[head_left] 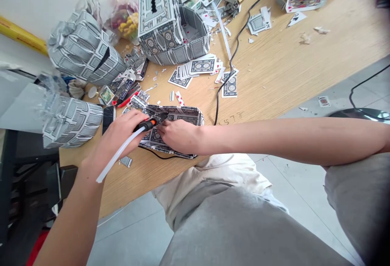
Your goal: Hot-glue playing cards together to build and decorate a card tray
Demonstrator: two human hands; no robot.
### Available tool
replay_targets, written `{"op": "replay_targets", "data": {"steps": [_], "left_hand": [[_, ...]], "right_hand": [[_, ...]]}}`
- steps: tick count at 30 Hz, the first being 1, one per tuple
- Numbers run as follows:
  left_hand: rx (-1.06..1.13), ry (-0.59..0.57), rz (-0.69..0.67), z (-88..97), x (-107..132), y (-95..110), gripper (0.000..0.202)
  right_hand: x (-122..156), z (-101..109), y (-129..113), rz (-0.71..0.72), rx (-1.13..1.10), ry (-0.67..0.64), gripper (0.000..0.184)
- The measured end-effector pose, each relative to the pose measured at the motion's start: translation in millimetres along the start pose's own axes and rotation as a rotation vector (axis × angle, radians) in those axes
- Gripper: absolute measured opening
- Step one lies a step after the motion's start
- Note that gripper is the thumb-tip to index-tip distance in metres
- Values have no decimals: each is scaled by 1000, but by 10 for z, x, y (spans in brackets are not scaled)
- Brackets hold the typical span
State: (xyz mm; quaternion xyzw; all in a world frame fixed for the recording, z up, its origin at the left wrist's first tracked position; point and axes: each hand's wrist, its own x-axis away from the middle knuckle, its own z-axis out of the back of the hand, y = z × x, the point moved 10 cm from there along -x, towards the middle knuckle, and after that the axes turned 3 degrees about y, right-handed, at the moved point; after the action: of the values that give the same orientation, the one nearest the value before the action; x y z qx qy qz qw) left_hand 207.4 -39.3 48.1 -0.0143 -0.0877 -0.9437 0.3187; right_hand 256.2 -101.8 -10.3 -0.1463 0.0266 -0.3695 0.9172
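My left hand (pixel 126 130) is wrapped around a black and orange glue gun (pixel 149 124). A white glue stick (pixel 120 154) sticks out of its back end towards me. The gun's nozzle points into an open box made of patterned playing cards (pixel 199 117), lying near the table's front edge. My right hand (pixel 181 136) reaches into this box from the right, fingers bent and pressed together close to the nozzle. What those fingertips pinch, if anything, is hidden.
Several finished card-built pieces stand behind: a large box (pixel 158 14), a rounded basket (pixel 88 50) and a smaller one (pixel 73 122). Loose cards (pixel 202 66) and scraps lie about. A black cable (pixel 234 50) crosses the wooden table (pixel 274 75). A phone (pixel 109 116) lies left of the hands.
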Motion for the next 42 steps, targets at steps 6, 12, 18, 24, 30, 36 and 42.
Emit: {"op": "replay_targets", "data": {"steps": [6,12,18,24,30,36,42], "left_hand": [[18,-46,-39,-103,-125,-16,21],[-8,-27,-64,-71,-101,-33,23],[-66,0,56,-16,-44,-81,29],[-112,-17,113,-16,-14,-142,33],[-162,2,209,18,65,-237,35],[-62,164,405,240,379,-353,36],[607,477,670,58,886,-841,32]], "right_hand": [[-8,19,-7,12,27,50,46],[-5,8,-1,7,13,42,45],[-8,1,3,7,12,43,45],[-9,10,8,0,-7,43,43],[-12,-3,8,10,-18,40,41],[-25,-16,17,25,-4,38,41],[-22,-7,27,64,-14,65,38]]}}
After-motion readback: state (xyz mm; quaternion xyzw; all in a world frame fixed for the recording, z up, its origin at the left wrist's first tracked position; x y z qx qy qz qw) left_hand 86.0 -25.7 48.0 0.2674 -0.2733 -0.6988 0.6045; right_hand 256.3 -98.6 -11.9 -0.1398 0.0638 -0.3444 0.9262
